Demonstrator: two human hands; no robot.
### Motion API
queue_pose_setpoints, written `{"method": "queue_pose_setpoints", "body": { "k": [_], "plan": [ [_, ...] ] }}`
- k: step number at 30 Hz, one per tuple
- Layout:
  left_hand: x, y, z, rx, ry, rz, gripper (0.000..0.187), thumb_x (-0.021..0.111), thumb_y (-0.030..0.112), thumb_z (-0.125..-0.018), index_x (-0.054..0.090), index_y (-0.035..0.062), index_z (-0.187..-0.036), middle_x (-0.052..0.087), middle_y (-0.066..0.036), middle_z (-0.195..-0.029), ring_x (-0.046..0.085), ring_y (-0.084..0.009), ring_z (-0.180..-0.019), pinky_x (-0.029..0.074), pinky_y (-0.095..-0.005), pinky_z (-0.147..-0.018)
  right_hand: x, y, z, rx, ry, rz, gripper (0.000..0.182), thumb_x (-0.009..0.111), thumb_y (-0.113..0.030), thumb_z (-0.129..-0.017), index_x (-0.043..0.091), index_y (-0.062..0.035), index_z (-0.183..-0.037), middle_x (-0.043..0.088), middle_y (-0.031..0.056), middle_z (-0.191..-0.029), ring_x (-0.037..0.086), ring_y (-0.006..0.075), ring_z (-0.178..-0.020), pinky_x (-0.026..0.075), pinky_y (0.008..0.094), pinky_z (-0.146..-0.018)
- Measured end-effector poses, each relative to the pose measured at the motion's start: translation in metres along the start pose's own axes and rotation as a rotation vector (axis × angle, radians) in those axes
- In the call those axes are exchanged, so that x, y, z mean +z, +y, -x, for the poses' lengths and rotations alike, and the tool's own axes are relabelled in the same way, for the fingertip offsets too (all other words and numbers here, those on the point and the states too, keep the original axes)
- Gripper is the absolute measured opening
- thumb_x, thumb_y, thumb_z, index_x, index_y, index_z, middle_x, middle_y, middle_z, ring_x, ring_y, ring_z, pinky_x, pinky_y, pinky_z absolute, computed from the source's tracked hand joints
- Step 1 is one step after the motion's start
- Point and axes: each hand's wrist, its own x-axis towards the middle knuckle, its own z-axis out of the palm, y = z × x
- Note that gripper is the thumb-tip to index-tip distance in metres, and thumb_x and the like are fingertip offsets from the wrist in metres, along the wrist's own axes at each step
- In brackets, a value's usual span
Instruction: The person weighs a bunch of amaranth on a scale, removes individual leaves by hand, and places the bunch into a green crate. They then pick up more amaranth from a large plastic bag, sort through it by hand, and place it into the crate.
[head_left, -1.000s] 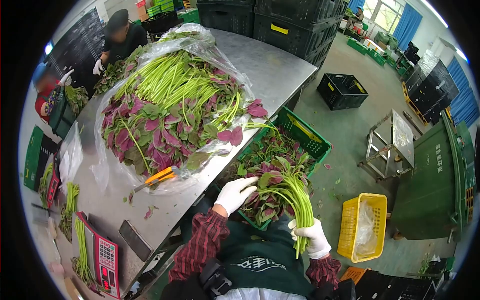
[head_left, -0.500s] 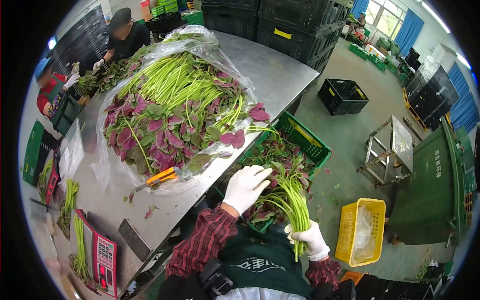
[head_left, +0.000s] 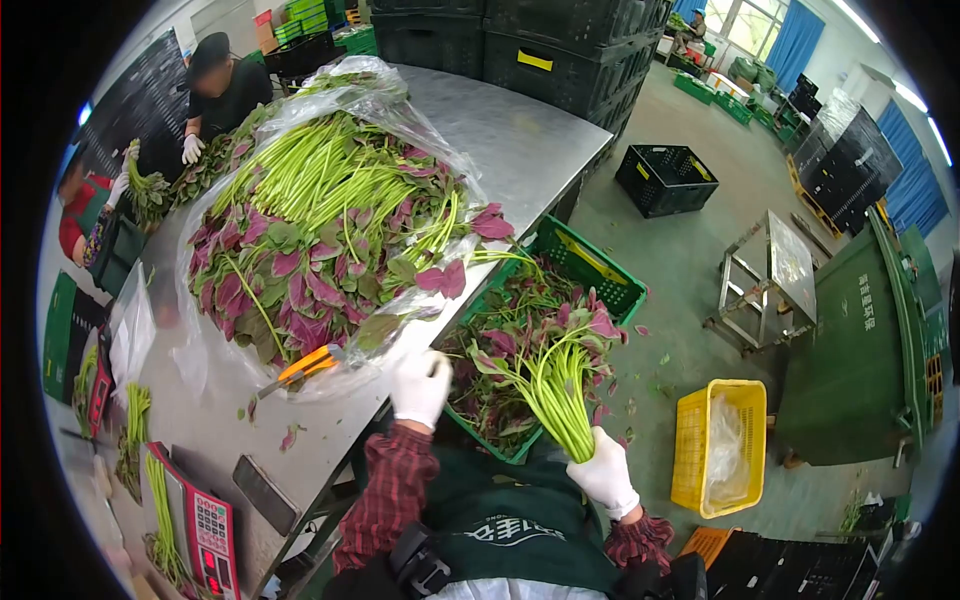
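My gloved right hand point(head_left: 606, 476) is wrapped round the stems of a bunch of red-and-green leafy greens point(head_left: 556, 395), leaves pointing up and away. Near the table edge, my gloved left hand point(head_left: 421, 386) is blurred, its fingers curled; whether it holds anything is hard to tell. A big heap of the same greens point(head_left: 320, 230) lies in clear plastic on the metal table point(head_left: 470, 110). The orange-handled knife point(head_left: 303, 369) rests beside the heap. Below the bunch, a green crate point(head_left: 620, 290) holds loose leaves and stems.
A red scale point(head_left: 212, 535) bearing stems and a dark phone-like slab point(head_left: 266, 493) are at the lower left. Black crates point(head_left: 560, 70) stack behind. Two co-workers handle greens at the upper left. A yellow basket point(head_left: 684, 450), metal stand point(head_left: 790, 262) and green bin point(head_left: 850, 350) stand right.
My left hand has moved left, away from the bunch, toward the table edge, and its fingers have curled. The bunch in my right hand has shifted slightly left and up. The view has shifted a little.
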Motion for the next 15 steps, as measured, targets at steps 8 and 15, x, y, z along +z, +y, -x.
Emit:
{"method": "queue_pose_setpoints", "body": {
  "k": [8,15],
  "plan": [
    [-0.011,0.043,0.013,0.346,-0.052,0.016,0.02,0.062,0.005,-0.078,0.066,0.0048,-0.097,0.064,-0.01,-0.095,0.061,-0.0263,-0.091,0.047,-0.0367,-0.083,0.01,0.035,-0.024,-0.32,0.231,0.419,0.016,0.059,-0.002,-0.066,0.053,-0.0049,-0.08,0.057,0.0155,-0.069,0.058,0.0357,-0.063,0.047,0.0435,-0.059],
    [0.027,0.08,0.03,0.311,-0.301,0.144,0.028,0.068,0.013,-0.078,0.062,0.0037,-0.103,0.063,-0.011,-0.096,0.061,-0.0279,-0.088,0.048,-0.034,-0.079,-0.009,0.025,-0.023,-0.553,0.167,0.597,0.013,0.056,-0.002,-0.066,0.05,-0.0055,-0.077,0.05,0.011,-0.069,0.052,0.0289,-0.062,0.042,0.039,-0.055]
  ]
}}
